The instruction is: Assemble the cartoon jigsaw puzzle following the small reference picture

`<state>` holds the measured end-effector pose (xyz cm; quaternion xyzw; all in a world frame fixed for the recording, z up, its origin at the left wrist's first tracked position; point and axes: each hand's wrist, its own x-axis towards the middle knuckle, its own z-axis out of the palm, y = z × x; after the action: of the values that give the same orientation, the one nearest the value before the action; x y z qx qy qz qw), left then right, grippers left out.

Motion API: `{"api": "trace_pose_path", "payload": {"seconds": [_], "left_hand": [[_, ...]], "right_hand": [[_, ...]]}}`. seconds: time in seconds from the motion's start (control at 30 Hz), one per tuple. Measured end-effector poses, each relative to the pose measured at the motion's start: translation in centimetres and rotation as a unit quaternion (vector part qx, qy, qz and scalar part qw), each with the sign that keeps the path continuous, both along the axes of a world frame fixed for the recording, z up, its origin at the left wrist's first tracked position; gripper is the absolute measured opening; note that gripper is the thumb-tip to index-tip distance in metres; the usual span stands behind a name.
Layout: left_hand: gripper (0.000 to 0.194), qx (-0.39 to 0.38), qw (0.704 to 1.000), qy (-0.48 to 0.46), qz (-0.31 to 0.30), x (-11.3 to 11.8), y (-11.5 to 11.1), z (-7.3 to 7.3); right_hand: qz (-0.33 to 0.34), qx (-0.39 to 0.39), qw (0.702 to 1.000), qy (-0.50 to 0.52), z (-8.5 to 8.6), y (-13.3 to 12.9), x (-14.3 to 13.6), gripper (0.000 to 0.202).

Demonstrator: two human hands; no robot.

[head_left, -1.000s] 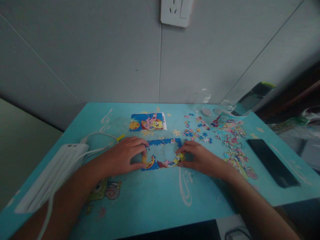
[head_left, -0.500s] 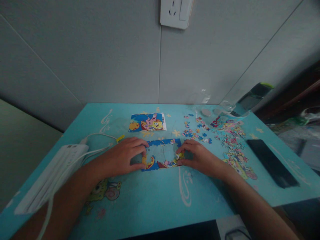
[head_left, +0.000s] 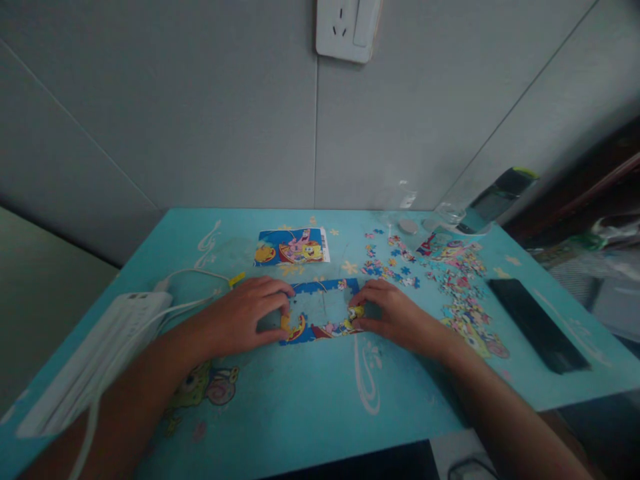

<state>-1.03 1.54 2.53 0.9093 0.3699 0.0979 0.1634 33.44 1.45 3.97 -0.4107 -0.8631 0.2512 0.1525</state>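
Note:
A rectangular puzzle border of joined pieces lies on the blue patterned table, its middle showing bare tabletop. My left hand rests at its left side, thumb and fingers curved apart with the edge between them. At the right side my right hand grips the edge in the same way, thumb below and fingers above. Behind the border lies a reference picture with yellow and pink cartoon figures. Loose puzzle pieces are heaped to the right, with more blue ones nearer the border.
A white power strip with cables lies at the left under my forearm. On the right are a black phone-like slab, a clear bottle and a round lid. A grey wall rises behind the table.
The view has shifted slightly, so everything sits a little further left. Both hands keep their places at the two sides of the border.

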Motion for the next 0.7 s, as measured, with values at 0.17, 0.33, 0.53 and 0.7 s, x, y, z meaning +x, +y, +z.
{"api": "trace_pose_path", "payload": {"seconds": [0.17, 0.33, 0.53, 0.7], "left_hand": [[0.027, 0.008, 1.000, -0.003, 0.005, -0.1, 0.0, -0.1], [0.029, 0.020, 1.000, -0.003, 0.004, -0.7, 0.1, -0.9], [0.019, 0.034, 0.999, 0.015, -0.004, -1.1, 0.5, -1.1], [0.021, 0.078, 0.997, -0.014, 0.012, -2.0, 1.0, -2.7]], "right_hand": [[-0.030, 0.049, 0.998, 0.025, -0.1, 0.0, -0.4, 0.021], [-0.042, 0.105, 0.993, 0.028, -0.9, 0.4, -0.6, 0.028], [-0.028, 0.149, 0.988, -0.012, -1.3, 0.8, -1.5, 0.034], [-0.036, 0.269, 0.962, -0.016, 1.8, -2.0, 2.1, 0.028]]}}
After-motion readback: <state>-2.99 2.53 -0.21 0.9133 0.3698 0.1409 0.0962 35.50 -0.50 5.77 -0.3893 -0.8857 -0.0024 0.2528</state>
